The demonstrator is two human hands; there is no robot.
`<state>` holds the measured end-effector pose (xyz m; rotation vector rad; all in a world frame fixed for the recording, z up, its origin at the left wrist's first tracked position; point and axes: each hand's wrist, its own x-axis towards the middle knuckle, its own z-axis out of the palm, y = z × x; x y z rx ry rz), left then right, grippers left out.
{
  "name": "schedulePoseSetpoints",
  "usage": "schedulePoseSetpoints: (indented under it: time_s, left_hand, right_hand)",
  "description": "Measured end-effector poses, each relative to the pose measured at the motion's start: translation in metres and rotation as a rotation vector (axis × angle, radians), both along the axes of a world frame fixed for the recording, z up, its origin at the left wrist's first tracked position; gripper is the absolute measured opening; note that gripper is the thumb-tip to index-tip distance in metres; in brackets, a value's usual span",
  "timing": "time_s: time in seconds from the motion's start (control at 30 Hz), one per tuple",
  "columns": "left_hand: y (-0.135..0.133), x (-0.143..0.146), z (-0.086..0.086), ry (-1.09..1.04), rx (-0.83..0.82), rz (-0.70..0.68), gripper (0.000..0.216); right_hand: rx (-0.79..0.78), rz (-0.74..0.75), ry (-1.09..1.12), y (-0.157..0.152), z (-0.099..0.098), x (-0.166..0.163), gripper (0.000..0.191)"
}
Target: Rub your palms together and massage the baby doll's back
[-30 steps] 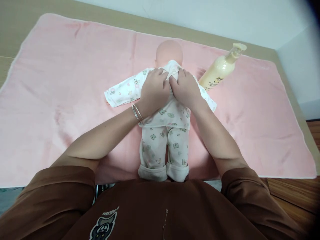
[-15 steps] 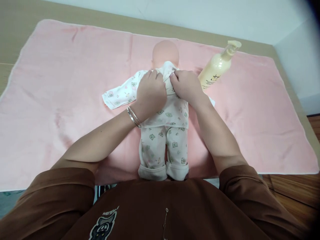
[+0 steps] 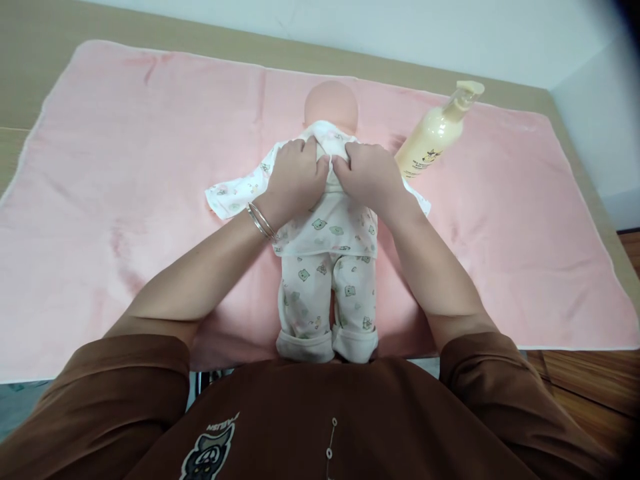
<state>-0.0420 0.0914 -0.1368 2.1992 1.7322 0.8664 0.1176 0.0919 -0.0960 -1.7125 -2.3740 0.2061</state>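
Observation:
A baby doll (image 3: 331, 105) lies on its back on a pink towel (image 3: 125, 167), head away from me, dressed in a white printed shirt (image 3: 336, 227) and matching trousers (image 3: 325, 293). My left hand (image 3: 295, 179), with bangles at the wrist, pinches the shirt's left front edge at the doll's chest. My right hand (image 3: 369, 175) pinches the right front edge beside it. Both hands meet just below the doll's neck, fingers curled into the fabric. The doll's arms are hidden; an empty-looking sleeve (image 3: 235, 193) spreads to the left.
A cream pump bottle (image 3: 436, 137) lies tilted on the towel right of the doll's head, close to my right hand. The towel covers a wooden table (image 3: 30, 27) against a white wall. The table's right edge (image 3: 600, 220) drops to a wooden floor.
Both hands have shifted slightly along the shirt's front at the doll's chest, the two edges staying pinched together. The doll and bottle have not moved.

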Motion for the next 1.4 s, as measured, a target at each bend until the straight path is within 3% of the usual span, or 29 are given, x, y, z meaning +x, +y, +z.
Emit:
schedulePoseSetpoints:
  time_s: [0.17,0.43,0.7,0.97,1.4]
  left_hand:
    - [-0.011,0.004,0.004,0.003,0.018,-0.066,0.02]
    - [0.014,-0.005,-0.007,-0.086,-0.014,0.005,0.02]
    - [0.012,-0.001,-0.016,-0.07,0.052,0.065,0.033]
    - [0.013,-0.003,-0.019,-0.103,0.05,0.08,0.035]
    - [0.012,-0.001,-0.017,-0.057,0.057,0.107,0.032]
  right_hand:
    - [-0.056,-0.008,0.081,0.014,-0.008,0.009,0.056]
    - [-0.016,0.008,-0.056,-0.013,0.006,-0.004,0.048]
    - [-0.057,-0.016,0.15,0.019,-0.019,0.011,0.058]
    - [-0.014,0.007,0.067,0.003,-0.008,0.005,0.056]
    - [-0.048,0.02,0.113,0.01,-0.011,0.01,0.069]
